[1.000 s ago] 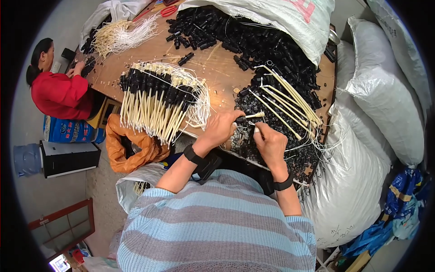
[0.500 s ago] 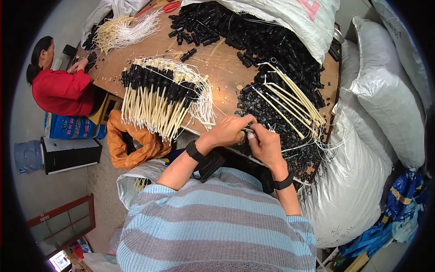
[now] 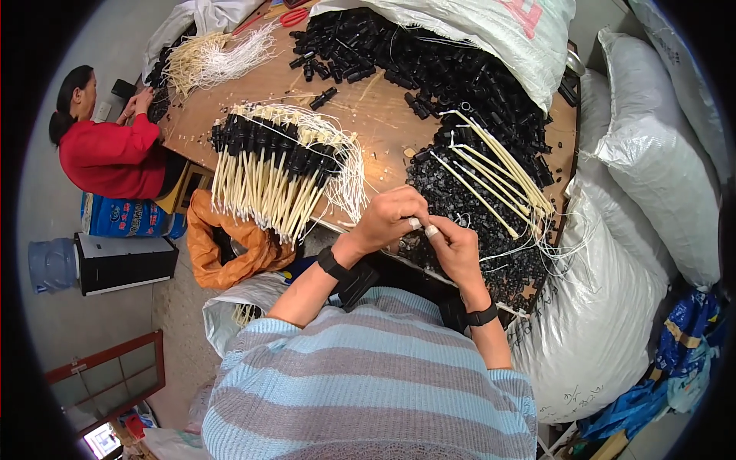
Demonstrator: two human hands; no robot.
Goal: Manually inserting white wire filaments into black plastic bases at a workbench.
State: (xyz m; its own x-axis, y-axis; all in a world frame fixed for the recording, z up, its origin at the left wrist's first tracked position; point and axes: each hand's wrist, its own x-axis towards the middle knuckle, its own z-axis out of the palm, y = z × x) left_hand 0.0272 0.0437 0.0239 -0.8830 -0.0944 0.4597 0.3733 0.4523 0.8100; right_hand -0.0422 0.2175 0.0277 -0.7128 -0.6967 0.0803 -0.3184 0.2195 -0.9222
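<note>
My left hand point(image 3: 392, 218) and my right hand point(image 3: 458, 251) meet fingertip to fingertip above the table's near edge. Both are closed in a pinch, thumbs close together. Whatever sits between them is too small and covered to make out. Beneath and beyond them spreads a heap of tiny black pieces point(image 3: 437, 198). Several cream tubes point(image 3: 498, 172) with thin white cords lie across that heap, just right of my hands. To the left rests a row of black fittings point(image 3: 280, 146) with cream tubes sticking out toward me and white cords trailing at their right.
A big pile of black plastic fittings point(image 3: 475, 80) covers the far right, under a white woven sack point(image 3: 529, 46). Stuffed white sacks point(image 3: 590, 330) line the right side. Red-handled scissors point(image 3: 294, 17) lie at the back. A person in red point(image 3: 111, 157) works at the far left. An orange bag point(image 3: 211, 261) stands below the table.
My hands have turned, so the thumbnails now show and the fingertips have drawn together. My left hand has shifted slightly. The view has moved a little; the table's things lie as before.
</note>
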